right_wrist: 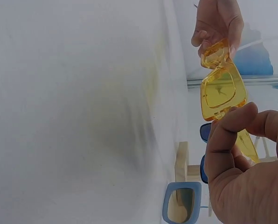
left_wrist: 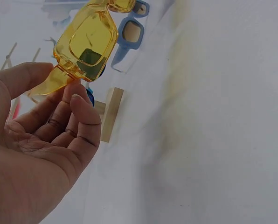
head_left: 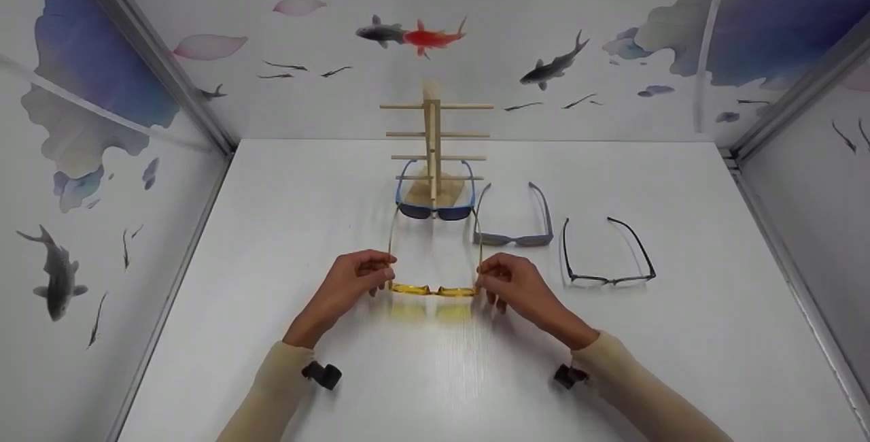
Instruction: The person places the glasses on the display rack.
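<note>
A pair of clear yellow sunglasses is held above the table, its arms unfolded and stretching toward the wooden stand. My left hand pinches it by the left hinge between thumb and fingers, as the left wrist view shows close up. On the other side my right hand pinches the right hinge. Yellow light from the lenses falls on the table in front. Behind it, blue sunglasses with dark lenses sit on the lowest part of the wooden display stand.
Grey-blue sunglasses lie unfolded right of the stand. Farther right are black-framed glasses, also unfolded. The stand's upper crossbars stick out to both sides. Panels printed with fish wall the white table at the back and sides.
</note>
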{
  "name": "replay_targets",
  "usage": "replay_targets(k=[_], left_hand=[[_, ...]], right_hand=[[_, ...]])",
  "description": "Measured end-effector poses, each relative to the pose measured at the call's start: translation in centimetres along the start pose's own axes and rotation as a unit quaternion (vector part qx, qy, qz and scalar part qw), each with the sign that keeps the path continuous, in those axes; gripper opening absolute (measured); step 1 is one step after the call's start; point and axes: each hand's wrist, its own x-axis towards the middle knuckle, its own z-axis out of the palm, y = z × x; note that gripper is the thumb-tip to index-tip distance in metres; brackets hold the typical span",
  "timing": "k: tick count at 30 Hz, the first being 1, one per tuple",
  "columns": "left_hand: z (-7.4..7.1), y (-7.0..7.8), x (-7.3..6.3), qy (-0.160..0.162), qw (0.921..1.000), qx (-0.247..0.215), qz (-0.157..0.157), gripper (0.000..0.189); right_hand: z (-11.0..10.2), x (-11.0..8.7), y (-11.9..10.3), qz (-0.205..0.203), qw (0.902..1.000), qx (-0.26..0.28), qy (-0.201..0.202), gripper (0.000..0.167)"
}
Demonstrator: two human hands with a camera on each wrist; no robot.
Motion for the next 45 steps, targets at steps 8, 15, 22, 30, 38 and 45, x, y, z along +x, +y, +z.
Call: replay_targets(k=[8, 15, 22, 30, 38, 45], left_hand=[[-0.2, 0.8, 0.5, 0.012, 0.9997, 0.0, 0.019, 0.042], [-0.3, 1.7, 0.9, 0.025, 0.9995, -0.005, 0.018, 0.039], [-0.6, 2.5, 1.2, 0.032, 0.9992, -0.007, 0.024, 0.041], [-0.5, 3.0, 1.4, 0.054, 0.998, -0.009, 0.033, 0.041], [-0.5, 3.5, 1.4, 0.084, 0.9957, -0.008, 0.037, 0.043], [-0.6, 3.8, 1.1, 0.084, 0.9956, -0.017, 0.038, 0.043]], right_hand=[[-0.6, 0.5, -0.9, -0.02, 0.9998, 0.002, 0.003, 0.031], [-1.2, 1.0, -1.7, -0.029, 0.9996, 0.004, 0.001, 0.034], [-1.6, 1.4, -2.3, -0.037, 0.9993, 0.0, 0.009, 0.025], [-1.8, 1.7, -2.7, -0.041, 0.9991, -0.001, 0.009, 0.025], [-1.9, 2.0, -3.0, -0.057, 0.9984, 0.008, 0.002, 0.027], [-2.0, 2.2, -3.5, -0.051, 0.9986, 0.01, 0.0, 0.024]])
